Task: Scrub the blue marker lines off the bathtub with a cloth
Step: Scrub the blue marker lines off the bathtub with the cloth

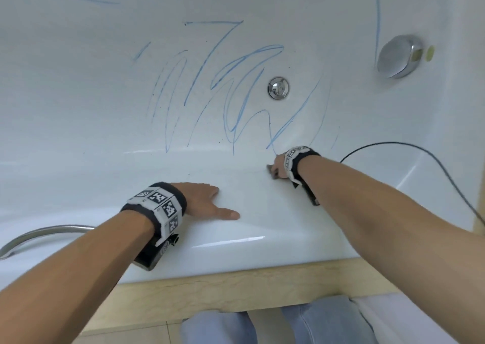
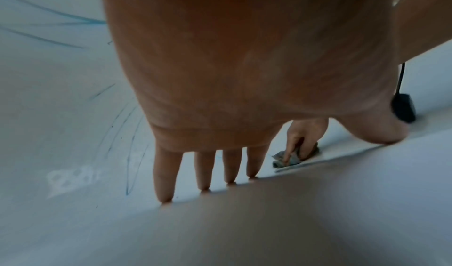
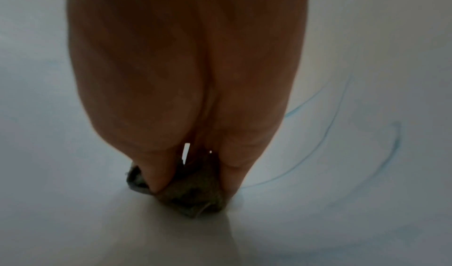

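My left hand (image 1: 202, 199) lies flat on the bathtub (image 1: 262, 225) rim, fingers (image 2: 166, 173) straight and spread, gripping nothing; I judge it is there to prop me while I lean in. My right hand (image 1: 279, 165) reaches over the rim toward the drain (image 1: 278, 88) and pinches a small bunched grey cloth (image 3: 190, 191), pressing it against the near wall, just where one tail of the scribble ends. The blue lines (image 1: 236, 86) loop thickly left of the drain and below it, with more strokes climbing the far wall and one long streak beside the chrome knob (image 1: 400, 55). Most look sharp and unsmeared, so the scrubbing seems barely begun.
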